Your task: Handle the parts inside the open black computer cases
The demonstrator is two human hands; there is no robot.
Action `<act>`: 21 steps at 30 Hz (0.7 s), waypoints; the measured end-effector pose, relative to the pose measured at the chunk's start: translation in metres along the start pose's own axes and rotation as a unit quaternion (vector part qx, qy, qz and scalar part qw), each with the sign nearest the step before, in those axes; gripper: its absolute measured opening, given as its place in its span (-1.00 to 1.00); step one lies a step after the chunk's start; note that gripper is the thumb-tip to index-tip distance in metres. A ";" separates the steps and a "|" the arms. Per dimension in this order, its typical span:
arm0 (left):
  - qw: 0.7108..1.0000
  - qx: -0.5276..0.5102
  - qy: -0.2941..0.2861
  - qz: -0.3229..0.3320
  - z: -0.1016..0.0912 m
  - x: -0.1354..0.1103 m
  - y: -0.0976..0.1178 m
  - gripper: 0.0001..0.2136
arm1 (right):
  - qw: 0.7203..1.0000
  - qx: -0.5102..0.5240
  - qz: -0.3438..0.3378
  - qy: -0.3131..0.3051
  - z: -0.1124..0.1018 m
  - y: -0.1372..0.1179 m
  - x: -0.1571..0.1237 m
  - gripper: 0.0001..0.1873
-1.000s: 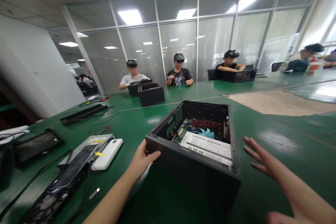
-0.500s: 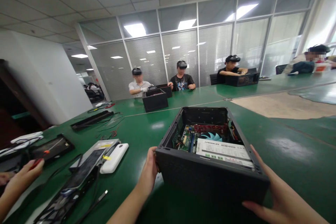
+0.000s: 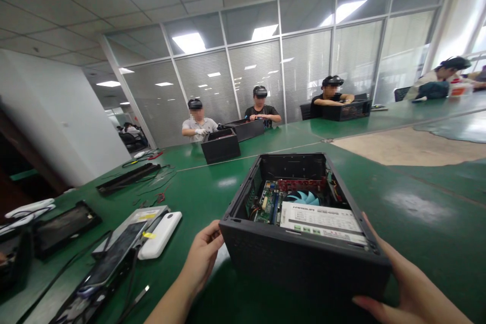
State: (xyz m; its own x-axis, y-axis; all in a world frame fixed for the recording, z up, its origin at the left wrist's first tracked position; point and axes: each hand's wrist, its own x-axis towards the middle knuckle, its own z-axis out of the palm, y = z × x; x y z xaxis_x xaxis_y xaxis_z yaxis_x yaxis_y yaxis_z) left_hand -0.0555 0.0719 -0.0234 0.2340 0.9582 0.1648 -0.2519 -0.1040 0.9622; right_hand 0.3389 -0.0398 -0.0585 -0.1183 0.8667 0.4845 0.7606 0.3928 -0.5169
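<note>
Your left hand (image 3: pixel 203 255) and right hand (image 3: pixel 408 286) grip the case (image 3: pixel 304 258) between them; both touch its near corners.

Electronics assembly workshop within an office building: long green-covered worktables (image 3: pixel 197 187), open computer cases (image 3: pixel 220 146), seated workers (image 3: pixel 197 122), glass partition walls (image 3: pixel 304 76), fluorescent ceiling panels (image 3: pixel 189 42).

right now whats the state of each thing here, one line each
computer case: top open, upright on the green table, gripped on both sides
left hand: fingers on the case's left near corner
right hand: pressed against the case's right side
blue fan: exposed inside the case
white device: lying flat left of the case
</note>
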 end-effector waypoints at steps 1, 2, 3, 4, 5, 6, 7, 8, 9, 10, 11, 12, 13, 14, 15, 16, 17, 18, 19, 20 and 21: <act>1.000 -0.003 -0.009 -0.014 0.002 0.000 0.000 -0.80 | 1.000 0.011 0.008 -0.005 0.000 0.006 0.001 0.10; 0.999 -0.010 -0.012 -0.028 0.005 0.000 -0.002 -0.78 | 1.000 0.024 0.016 -0.011 -0.001 0.013 0.002 0.09; 0.999 -0.017 -0.007 -0.040 0.008 0.000 -0.004 -0.76 | 0.999 0.038 0.027 -0.020 -0.002 0.020 0.003 0.08; 0.999 -0.021 0.004 -0.048 0.010 0.000 -0.006 -0.75 | 0.997 0.054 0.036 -0.030 -0.003 0.029 0.005 0.06; 0.998 -0.023 0.019 -0.052 0.012 0.001 -0.009 -0.76 | 0.996 0.071 0.044 -0.041 -0.004 0.037 0.008 0.05; 0.998 -0.019 0.031 -0.051 0.014 0.002 -0.011 -0.76 | 0.994 0.087 0.050 -0.050 -0.006 0.045 0.011 0.05; 0.998 -0.009 0.039 -0.043 0.015 0.003 -0.012 -0.78 | 0.992 0.102 0.056 -0.053 -0.008 0.051 0.014 0.05; 0.999 0.009 0.041 -0.030 0.016 0.004 -0.013 -0.80 | 0.990 0.118 0.061 -0.052 -0.009 0.057 0.018 0.05; 0.999 0.032 0.040 -0.012 0.017 0.006 -0.014 -0.82 | 0.988 0.133 0.067 -0.046 -0.011 0.061 0.021 0.05; 0.998 0.055 0.038 0.006 0.017 0.007 -0.014 -0.82 | 0.986 0.147 0.073 -0.039 -0.012 0.063 0.024 0.03; 0.996 0.074 0.036 0.017 0.018 0.008 -0.014 -0.82 | 0.984 0.159 0.079 -0.033 -0.013 0.065 0.026 0.01; 0.995 0.090 0.034 0.019 0.019 0.010 -0.014 -0.82 | 0.981 0.170 0.086 -0.029 -0.014 0.065 0.028 -0.01; 0.994 0.102 0.030 0.012 0.020 0.011 -0.015 -0.82 | 0.979 0.177 0.092 -0.029 -0.015 0.065 0.030 -0.03; 0.993 0.115 0.026 -0.002 0.021 0.013 -0.016 -0.82 | 0.978 0.182 0.097 -0.033 -0.016 0.064 0.031 -0.04; 0.991 0.129 0.020 -0.018 0.024 0.014 -0.018 -0.82 | 0.977 0.186 0.101 -0.039 -0.016 0.063 0.031 -0.04; 0.989 0.147 0.013 -0.031 0.027 0.015 -0.019 -0.82 | 0.975 0.189 0.104 -0.047 -0.016 0.061 0.031 -0.04; 0.985 0.167 0.006 -0.040 0.030 0.016 -0.020 -0.82 | 0.974 0.190 0.108 -0.055 -0.017 0.060 0.031 -0.04; 0.981 0.187 -0.002 -0.045 0.033 0.016 -0.020 -0.83 | 0.973 0.191 0.111 -0.061 -0.017 0.058 0.030 -0.04; 0.977 0.208 -0.011 -0.044 0.037 0.015 -0.019 -0.84 | 0.973 0.190 0.114 -0.066 -0.017 0.057 0.030 -0.05; 0.972 0.232 -0.025 -0.038 0.040 0.014 -0.016 -0.87 | 0.973 0.188 0.116 -0.069 -0.017 0.056 0.029 -0.06; 0.965 0.259 -0.045 -0.023 0.042 0.012 -0.012 -0.89 | 0.974 0.185 0.116 -0.068 -0.017 0.056 0.029 -0.06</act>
State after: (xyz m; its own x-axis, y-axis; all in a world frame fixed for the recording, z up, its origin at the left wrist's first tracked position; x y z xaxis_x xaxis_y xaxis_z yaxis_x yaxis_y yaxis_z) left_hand -0.0098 0.0735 -0.0236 0.3204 0.9402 0.1158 0.2583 -0.2043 0.9442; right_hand 0.3884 0.0017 -0.0617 -0.0738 0.9680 0.2398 0.4986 0.2440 -0.8318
